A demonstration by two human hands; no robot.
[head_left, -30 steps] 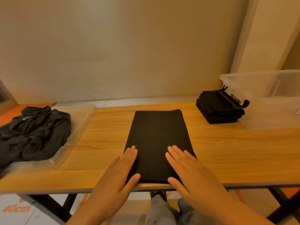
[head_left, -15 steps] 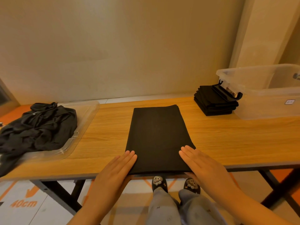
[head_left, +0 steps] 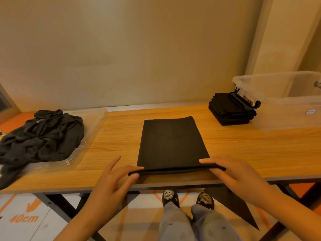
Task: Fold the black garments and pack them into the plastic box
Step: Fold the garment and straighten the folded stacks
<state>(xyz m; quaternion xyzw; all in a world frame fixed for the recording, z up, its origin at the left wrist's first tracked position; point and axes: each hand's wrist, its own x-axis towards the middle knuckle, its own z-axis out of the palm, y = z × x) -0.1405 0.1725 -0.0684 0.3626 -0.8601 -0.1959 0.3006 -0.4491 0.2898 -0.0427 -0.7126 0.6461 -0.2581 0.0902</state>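
A flat, partly folded black garment (head_left: 171,141) lies in the middle of the wooden table (head_left: 243,146). My left hand (head_left: 113,178) pinches its near left corner and my right hand (head_left: 232,173) pinches its near right corner; the near edge is lifted slightly off the table. A stack of folded black garments (head_left: 229,110) sits at the far right, touching the clear plastic box (head_left: 284,108). A heap of unfolded black garments (head_left: 40,136) rests on a clear lid (head_left: 90,133) at the left.
A black latch handle (head_left: 243,101) of the box lies across the folded stack. The wall runs close behind the table. Below the near table edge are my legs and slippers (head_left: 171,197) and the table's black frame.
Both hands went from lying flat on the garment to its near corners, gripped them and raised the near edge. The view has tilted downward.
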